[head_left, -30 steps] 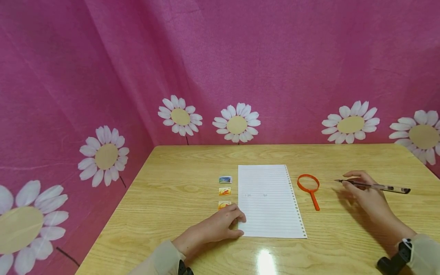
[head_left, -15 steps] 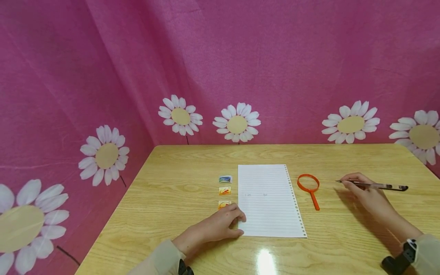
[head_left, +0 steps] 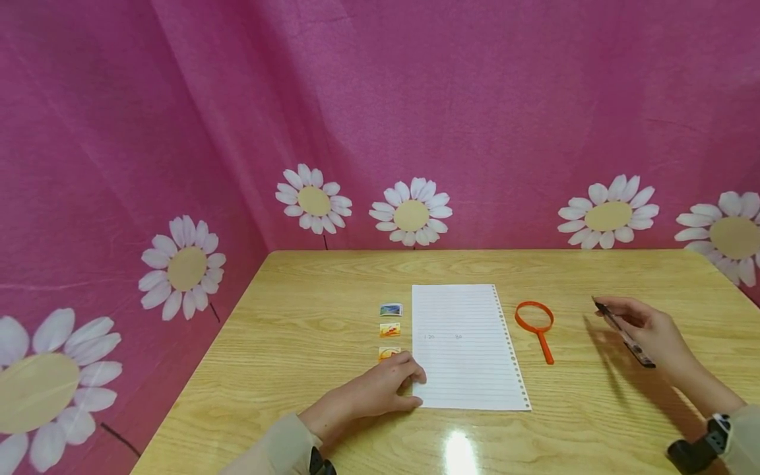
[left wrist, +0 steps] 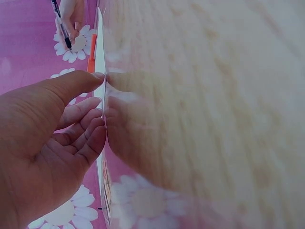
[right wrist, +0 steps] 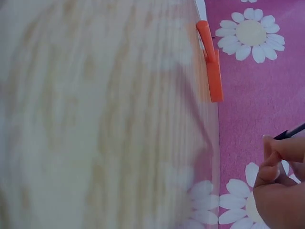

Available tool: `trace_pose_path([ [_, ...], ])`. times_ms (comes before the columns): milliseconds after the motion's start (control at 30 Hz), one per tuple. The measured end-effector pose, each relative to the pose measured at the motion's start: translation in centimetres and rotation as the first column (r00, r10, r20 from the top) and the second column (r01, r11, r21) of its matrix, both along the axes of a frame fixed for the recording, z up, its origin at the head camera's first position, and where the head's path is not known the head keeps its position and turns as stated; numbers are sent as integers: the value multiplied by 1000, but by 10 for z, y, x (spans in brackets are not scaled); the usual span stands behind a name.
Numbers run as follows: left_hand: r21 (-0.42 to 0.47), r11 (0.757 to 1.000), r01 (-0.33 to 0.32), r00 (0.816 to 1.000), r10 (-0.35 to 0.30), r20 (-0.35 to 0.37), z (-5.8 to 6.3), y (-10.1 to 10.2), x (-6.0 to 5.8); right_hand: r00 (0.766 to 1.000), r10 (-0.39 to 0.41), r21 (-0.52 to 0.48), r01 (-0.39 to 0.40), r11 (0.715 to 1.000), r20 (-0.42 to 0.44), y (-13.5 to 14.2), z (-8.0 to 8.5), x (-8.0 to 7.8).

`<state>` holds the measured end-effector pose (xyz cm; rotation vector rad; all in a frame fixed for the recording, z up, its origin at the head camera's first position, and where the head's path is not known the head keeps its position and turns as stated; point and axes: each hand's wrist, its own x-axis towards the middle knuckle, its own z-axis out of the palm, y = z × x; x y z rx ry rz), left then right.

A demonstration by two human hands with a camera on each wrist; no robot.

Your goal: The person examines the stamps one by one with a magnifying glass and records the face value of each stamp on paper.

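My left hand [head_left: 388, 382] rests at the lower left edge of a lined sheet of paper [head_left: 469, 369], fingers relaxed and bent, thumb apart at the corner. In the left wrist view, the left hand's fingertips [left wrist: 100, 126] touch down along the sheet's edge. Two small handwritten numbers are on the paper. Above the table at the right, my right hand [head_left: 653, 330] pinches a pen [head_left: 625, 335] with a dark grip and clear barrel, its rear end slanting down toward me. Only part of the pen [right wrist: 291, 131] shows in the right wrist view.
An orange magnifying glass [head_left: 541, 340] lies between the paper and my right hand. Left of the paper, a blue stamp [head_left: 390, 309] and two yellow ones [head_left: 390, 330] form a column, the nearest partly behind my fingers. A pink flowered curtain [head_left: 499, 132] hangs behind the table.
My right hand has shifted slightly right. In it the pen has swung round, its rear end coming down toward me from pointing right. The left hand stays where it was.
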<state>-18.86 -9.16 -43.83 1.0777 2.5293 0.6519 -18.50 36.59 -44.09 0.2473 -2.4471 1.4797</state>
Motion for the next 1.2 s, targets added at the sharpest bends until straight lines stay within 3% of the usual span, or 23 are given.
trace_pose_path([
  [167, 3, 1000, -1, 1000, 1, 1, 0, 0, 1, 991, -72, -11, 74, 997, 112, 3, 2, 2],
  [367, 0, 1000, -5, 1000, 5, -1, 1, 1, 0, 989, -74, -67, 83, 994, 131, 7, 2, 0],
  [567, 2, 1000, 2, 1000, -2, -16, 2, 1, 1, 989, -109, 78, 102, 992, 96, 3, 3, -4],
  [667, 3, 1000, 4, 1000, -4, -21, 2, 1, 1, 994, -106, 229, 99, 968, 19, -3, 4, -10],
  [833, 2, 1000, 3, 1000, -3, -17, 3, 0, 2, 994, -45, 427, 82, 901, -96, -9, 0, -25],
  [967, -7, 1000, -1, 1000, 1, -23, 2, 0, 2, 993, 2, 507, 58, 860, -118, -12, -3, -33],
  [1200, -16, 1000, -8, 1000, 8, -20, 1, 0, 1, 986, 69, 573, 29, 819, -149, -14, -8, -43],
])
